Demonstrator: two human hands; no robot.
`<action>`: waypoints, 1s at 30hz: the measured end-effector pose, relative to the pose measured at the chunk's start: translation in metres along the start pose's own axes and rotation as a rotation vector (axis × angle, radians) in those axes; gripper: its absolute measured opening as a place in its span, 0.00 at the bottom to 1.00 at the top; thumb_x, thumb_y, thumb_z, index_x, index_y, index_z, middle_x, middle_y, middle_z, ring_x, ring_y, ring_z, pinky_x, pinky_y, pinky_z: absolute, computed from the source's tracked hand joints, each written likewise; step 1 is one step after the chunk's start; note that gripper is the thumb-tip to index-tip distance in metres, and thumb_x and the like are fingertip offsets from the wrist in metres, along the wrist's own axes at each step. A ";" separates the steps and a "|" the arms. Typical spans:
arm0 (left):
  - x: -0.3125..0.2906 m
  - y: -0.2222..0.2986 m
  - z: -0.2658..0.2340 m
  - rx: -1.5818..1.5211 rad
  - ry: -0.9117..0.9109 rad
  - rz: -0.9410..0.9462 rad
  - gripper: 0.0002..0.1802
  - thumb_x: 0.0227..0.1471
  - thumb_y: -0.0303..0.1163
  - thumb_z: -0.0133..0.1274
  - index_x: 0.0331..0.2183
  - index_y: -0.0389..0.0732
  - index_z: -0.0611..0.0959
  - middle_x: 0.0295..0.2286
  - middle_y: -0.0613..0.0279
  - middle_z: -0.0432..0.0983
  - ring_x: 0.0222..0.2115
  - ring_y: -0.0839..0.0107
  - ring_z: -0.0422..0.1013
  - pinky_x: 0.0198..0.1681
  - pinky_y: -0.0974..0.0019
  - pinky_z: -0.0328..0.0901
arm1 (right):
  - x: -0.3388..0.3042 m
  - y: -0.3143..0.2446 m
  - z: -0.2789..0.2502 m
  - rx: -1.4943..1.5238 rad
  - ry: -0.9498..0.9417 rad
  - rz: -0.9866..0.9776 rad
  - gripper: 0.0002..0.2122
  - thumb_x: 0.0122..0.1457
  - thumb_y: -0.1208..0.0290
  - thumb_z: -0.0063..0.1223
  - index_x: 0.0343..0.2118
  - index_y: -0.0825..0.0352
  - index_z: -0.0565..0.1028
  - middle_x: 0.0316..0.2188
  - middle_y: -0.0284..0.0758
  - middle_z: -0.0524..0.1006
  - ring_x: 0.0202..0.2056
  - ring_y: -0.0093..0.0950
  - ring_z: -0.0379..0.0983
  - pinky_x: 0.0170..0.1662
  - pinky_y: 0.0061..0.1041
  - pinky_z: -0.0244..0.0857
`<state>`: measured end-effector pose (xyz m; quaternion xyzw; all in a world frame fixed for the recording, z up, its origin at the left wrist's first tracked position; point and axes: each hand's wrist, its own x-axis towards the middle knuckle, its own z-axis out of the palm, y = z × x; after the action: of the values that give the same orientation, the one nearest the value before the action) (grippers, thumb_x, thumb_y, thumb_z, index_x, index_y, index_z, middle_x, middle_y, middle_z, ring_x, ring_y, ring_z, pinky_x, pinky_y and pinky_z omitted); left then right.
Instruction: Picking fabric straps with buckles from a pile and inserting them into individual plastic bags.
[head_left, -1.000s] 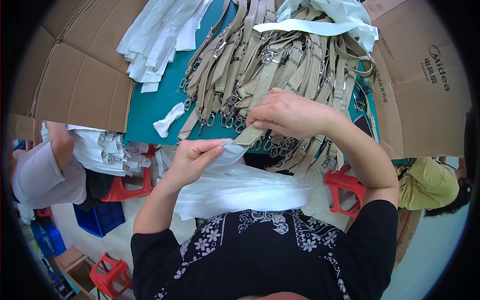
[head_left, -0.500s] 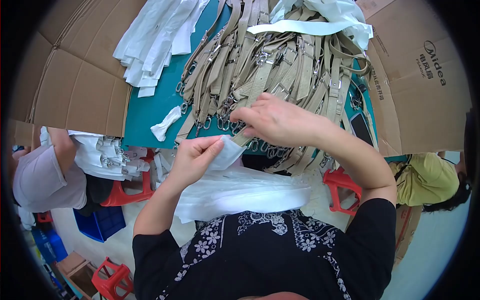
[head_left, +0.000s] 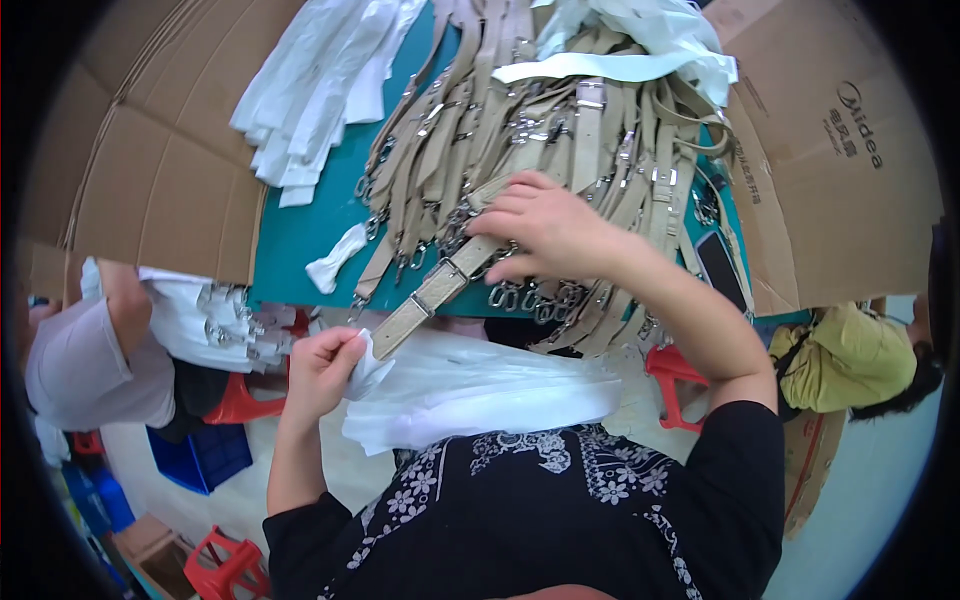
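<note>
My left hand (head_left: 322, 368) is closed in a pinch on the edge of a thin white sleeve (head_left: 370, 368), which sits round the near end of a beige strap (head_left: 410, 318). This strap, with metal buckles, runs slantwise up to the right. My right hand (head_left: 548, 228) curls loosely over its upper part, fingers on one side and thumb on the other. Beyond lies a thick heap of similar beige straps (head_left: 450, 150) with metal clips and rings, on a green table (head_left: 285, 265). More white sleeves (head_left: 480, 385) lie across my lap.
White sleeves (head_left: 320, 90) are stacked at the far left, and others (head_left: 650, 65) cover the heap's far side. A crumpled white piece (head_left: 336, 258) lies left. Cardboard (head_left: 160, 150) flanks both sides. A phone (head_left: 716, 262) rests at right. Co-workers sit left and right.
My left hand has moved down and left with the sleeve and strap end, drawing the strap out so more of it and its buckles show. My right hand has stayed near the heap, its fingers looser.
</note>
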<state>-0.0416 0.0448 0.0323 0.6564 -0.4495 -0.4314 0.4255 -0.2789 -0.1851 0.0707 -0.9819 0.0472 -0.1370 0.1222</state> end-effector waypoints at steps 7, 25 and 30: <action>0.005 -0.013 0.011 -0.137 0.026 0.077 0.09 0.49 0.27 0.50 0.34 0.35 0.80 0.22 0.72 0.73 0.22 0.86 0.62 0.24 0.80 0.57 | 0.027 -0.039 -0.018 0.072 -0.021 -0.059 0.10 0.51 0.61 0.50 0.28 0.63 0.72 0.22 0.31 0.72 0.27 0.29 0.69 0.30 0.29 0.61; 0.032 -0.005 0.053 0.001 0.069 0.273 0.09 0.52 0.28 0.47 0.29 0.33 0.79 0.23 0.65 0.75 0.23 0.82 0.67 0.27 0.79 0.61 | -0.009 -0.030 -0.002 -0.012 -0.111 0.117 0.11 0.49 0.61 0.49 0.25 0.63 0.68 0.22 0.33 0.69 0.31 0.31 0.68 0.38 0.29 0.58; 0.016 -0.005 0.057 -0.001 0.175 0.411 0.09 0.53 0.27 0.45 0.28 0.32 0.76 0.23 0.65 0.73 0.22 0.82 0.64 0.27 0.78 0.59 | 0.021 -0.088 0.019 -0.073 0.097 0.039 0.08 0.47 0.65 0.47 0.22 0.63 0.66 0.21 0.33 0.67 0.27 0.28 0.64 0.33 0.29 0.56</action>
<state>-0.0910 0.0206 0.0096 0.5856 -0.5349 -0.2772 0.5424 -0.2479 -0.0985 0.0806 -0.9768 0.0770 -0.1800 0.0865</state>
